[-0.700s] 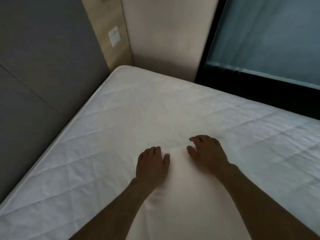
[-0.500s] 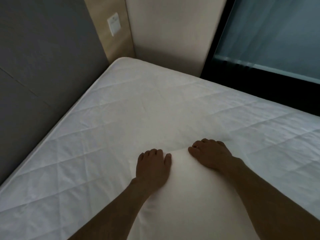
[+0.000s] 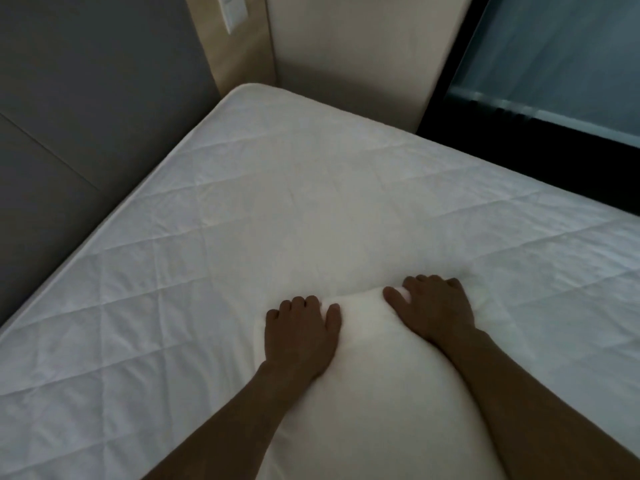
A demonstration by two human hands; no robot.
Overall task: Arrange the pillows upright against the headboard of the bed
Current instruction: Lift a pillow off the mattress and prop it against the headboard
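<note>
Gripping the far end of a plump white pillow [image 3: 377, 393], a person's two bare hands frame the lower middle of the view, forearms entering from 6 o'clock. The left hand [image 3: 300, 336] lies palm-down on the pillow's left corner, fingers curled over its far edge and thumb spread across the top. The right hand [image 3: 434, 311] sits at the right corner, fingers hooked over the edge and thumb angled inward; a fold of fabric bunches between thumb and fingers. Whether either hand squeezes hard or merely rests cannot be told.

The pillow is smooth, unquilted and rounded, bulging between the hands and widening toward 6 o'clock, where it runs out of view. It lies flat on the mattress [image 3: 259, 209], well apart from the headboard [image 3: 86, 98].

Beyond the hands, the mattress cover is white, stitched in a diamond quilt pattern and lightly creased, its rounded corner pointing to 12 o'clock. At 10 o'clock the grey headboard rises in flat matte panels split by a thin seam. Farther off, a pale wood strip carries a white wall switch [image 3: 235, 10] at 11 o'clock, beside a plain cream wall [image 3: 363, 46]. At 2 o'clock a dark-framed window [image 3: 561, 53] shows blue-grey glass.
</note>
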